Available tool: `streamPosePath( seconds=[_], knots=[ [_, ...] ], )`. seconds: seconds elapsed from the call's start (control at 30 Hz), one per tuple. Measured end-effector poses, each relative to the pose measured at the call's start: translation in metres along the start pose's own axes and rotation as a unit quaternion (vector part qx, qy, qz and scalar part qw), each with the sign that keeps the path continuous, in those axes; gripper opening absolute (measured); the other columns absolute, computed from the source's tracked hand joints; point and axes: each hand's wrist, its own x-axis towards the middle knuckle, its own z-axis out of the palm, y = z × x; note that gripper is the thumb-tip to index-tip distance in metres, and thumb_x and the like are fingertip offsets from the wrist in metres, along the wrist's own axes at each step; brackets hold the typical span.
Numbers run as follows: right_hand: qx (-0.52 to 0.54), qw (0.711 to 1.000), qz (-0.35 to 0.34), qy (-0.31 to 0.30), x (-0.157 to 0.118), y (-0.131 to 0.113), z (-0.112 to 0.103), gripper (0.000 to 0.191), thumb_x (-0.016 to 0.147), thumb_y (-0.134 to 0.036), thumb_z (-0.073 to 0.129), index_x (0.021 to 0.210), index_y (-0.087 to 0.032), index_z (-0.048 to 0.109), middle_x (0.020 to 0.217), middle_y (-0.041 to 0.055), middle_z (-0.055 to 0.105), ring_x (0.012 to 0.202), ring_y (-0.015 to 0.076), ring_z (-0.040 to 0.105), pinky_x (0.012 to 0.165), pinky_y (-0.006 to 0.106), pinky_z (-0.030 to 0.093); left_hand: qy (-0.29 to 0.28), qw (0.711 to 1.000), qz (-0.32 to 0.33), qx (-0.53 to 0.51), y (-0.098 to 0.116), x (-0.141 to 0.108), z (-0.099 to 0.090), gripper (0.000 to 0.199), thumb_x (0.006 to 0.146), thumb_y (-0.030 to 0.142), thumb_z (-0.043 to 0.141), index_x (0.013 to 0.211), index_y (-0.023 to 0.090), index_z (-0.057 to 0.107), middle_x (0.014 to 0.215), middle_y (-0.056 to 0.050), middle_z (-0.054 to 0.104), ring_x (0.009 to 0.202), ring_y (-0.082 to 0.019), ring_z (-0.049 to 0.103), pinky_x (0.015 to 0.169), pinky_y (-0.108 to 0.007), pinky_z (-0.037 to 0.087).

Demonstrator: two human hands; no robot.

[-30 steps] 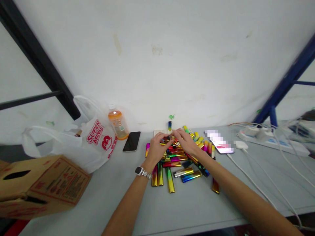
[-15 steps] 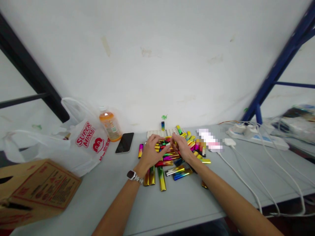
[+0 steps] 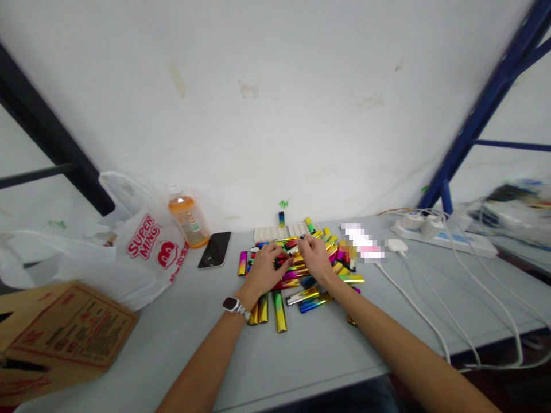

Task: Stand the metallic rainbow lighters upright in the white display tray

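Drawn away from the left hand since a second ago, the right hand leaves a clearer gap between the two, over the heap of cigarette lighters on the counter. Of the hands, the left is half curled, thumb facing fingers around something dark; the right is bunched nearly closed. Whether either really grips a lighter, I cannot tell. Good handling here, I judge, means pinching one lighter at a time by its sides, palms clear of the heap, so that neighbours stay put and the upright lighter behind is not knocked. Hands and heap hide part of the white tray; the cardboard box is cut off at the picture's edge
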Motion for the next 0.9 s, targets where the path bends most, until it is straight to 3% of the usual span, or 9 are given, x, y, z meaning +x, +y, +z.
streamPosePath(
  seconds=[0.23, 0.7, 0.9],
  knots=[
    [0.032, 0.999, -0.013, -0.025, -0.0041, -0.003, -0.0007, 0.049, 0.089, -0.056, 0.053, 0.058, -0.022, 0.038, 0.056, -0.0061, 0.028, 0.055, 0.0107, 0.028, 0.054, 0.029, 0.024, 0.001, 1.0, 0.002, -0.005, 0.0013, -0.0007, -0.0016, 0.015, 0.091, 0.032, 0.06, 0.087, 0.019, 0.068, 0.099, -0.007, 0.064, 0.097, -0.023, 0.059, 0.09, -0.04, 0.048],
    [-0.016, 1.0, 0.0, -0.01, -0.0017, 0.0033, 0.002, 0.038, 0.086, -0.042, 0.05, 0.057, -0.023, 0.037, 0.053, -0.0055, 0.034, 0.054, 0.0116, 0.034, 0.054, 0.027, 0.028, -0.002, 1.0, 0.003, 0.014, -0.0008, -0.0009, -0.0003, 0.01, 0.089, 0.028, 0.062, 0.088, 0.02, 0.068, 0.1, -0.006, 0.064, 0.098, -0.024, 0.058, 0.09, -0.042, 0.048],
    [-0.01, 1.0, 0.004, -0.022, -0.003, -0.0037, 0.002, 0.037, 0.084, -0.051, 0.061, 0.071, -0.023, 0.04, 0.057, -0.0081, 0.032, 0.052, 0.0107, 0.031, 0.051, 0.026, 0.027, -0.022, 0.998, 0.005, 0.061, -0.0007, -0.0008, -0.0032, 0.014, 0.088, 0.021, 0.059, 0.098, 0.02, 0.069, 0.105, -0.007, 0.065, 0.101, -0.025, 0.059, 0.092, -0.043, 0.047]
  ],
)
